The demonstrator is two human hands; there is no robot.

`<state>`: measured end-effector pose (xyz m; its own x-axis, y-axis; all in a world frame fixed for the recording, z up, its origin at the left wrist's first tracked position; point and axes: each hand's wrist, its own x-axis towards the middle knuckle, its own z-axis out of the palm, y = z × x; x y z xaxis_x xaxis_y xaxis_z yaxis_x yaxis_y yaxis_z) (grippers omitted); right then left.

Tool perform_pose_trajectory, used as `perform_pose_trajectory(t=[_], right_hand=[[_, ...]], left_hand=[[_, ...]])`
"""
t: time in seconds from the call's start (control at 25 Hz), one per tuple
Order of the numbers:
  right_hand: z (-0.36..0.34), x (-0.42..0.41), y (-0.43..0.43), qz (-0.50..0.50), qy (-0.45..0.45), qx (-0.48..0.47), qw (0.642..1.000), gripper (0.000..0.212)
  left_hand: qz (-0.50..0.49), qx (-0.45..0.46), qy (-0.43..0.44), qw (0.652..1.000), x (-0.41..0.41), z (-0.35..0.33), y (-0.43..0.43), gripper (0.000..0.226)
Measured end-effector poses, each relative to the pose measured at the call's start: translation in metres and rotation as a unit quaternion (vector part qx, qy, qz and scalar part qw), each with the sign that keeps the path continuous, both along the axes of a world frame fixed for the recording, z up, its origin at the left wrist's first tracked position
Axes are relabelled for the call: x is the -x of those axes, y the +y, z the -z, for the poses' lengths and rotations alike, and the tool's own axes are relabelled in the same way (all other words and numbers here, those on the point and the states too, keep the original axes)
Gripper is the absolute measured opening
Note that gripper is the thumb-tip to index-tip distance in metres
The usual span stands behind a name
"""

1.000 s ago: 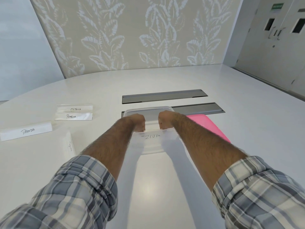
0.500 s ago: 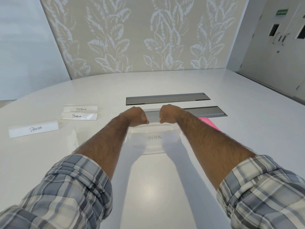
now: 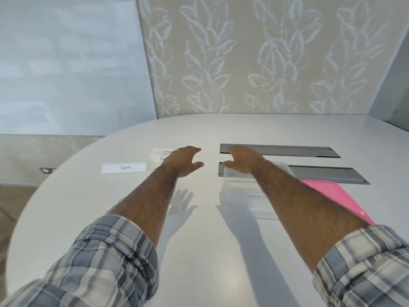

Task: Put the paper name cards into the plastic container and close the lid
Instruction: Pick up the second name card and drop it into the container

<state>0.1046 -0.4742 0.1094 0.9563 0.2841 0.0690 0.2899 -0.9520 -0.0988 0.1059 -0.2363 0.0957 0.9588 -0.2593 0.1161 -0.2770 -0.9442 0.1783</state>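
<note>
Hands both reach forward over the white desk, with checked sleeves rolled up above the forearms.

Left hand: fingers spread and loose, thumb apart from them, holding nothing. It is raised off the desk, and its shadow falls on the surface nearer the person.

Right hand: fingers straight and lying together, palm down, holding nothing. It sits over the far rim of the container; cannot tell whether it touches.

Container: clear plastic, uncovered, standing on the desk right of centre, with its far end against the near slot. The right forearm crosses over it. A faint line of writing shows through its near wall, too blurred to read.

Lid: pink, lying flat on the desk just beside the container on its right, partly hidden by the right forearm.

Single card: white strip toward the left edge of the desk, writing unreadable.

Pair of cards: beyond the left hand and partly hidden by it, lying close together, well apart from the container.

Far slot: grey, parallel to the near slot, toward the far edge.
</note>
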Motion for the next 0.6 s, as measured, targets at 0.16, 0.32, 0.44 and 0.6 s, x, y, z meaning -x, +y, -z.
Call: perform_pose_trajectory(t=[0.16,0.32,0.44,0.6], right_hand=[[0.0,-0.007,0.066,-0.041,0.0,0.005,0.999,0.06],[-0.002,-0.015,0.141,-0.084,-0.01,0.006,0.996,0.057],[-0.002,-0.025,0.191,-0.097,-0.011,-0.007,0.995,0.056],[0.003,-0.046,0.241,-0.083,-0.003,-0.017,0.996,0.064]], left_hand=[[-0.058,-0.005,-0.002,0.998,0.017,0.001,0.082,0.062],[-0.112,-0.01,0.002,0.994,0.031,0.001,0.175,0.061],[-0.136,-0.004,0.014,0.991,0.025,0.004,0.238,0.061],[-0.134,-0.001,0.022,0.991,0.001,0.004,0.295,0.057]])
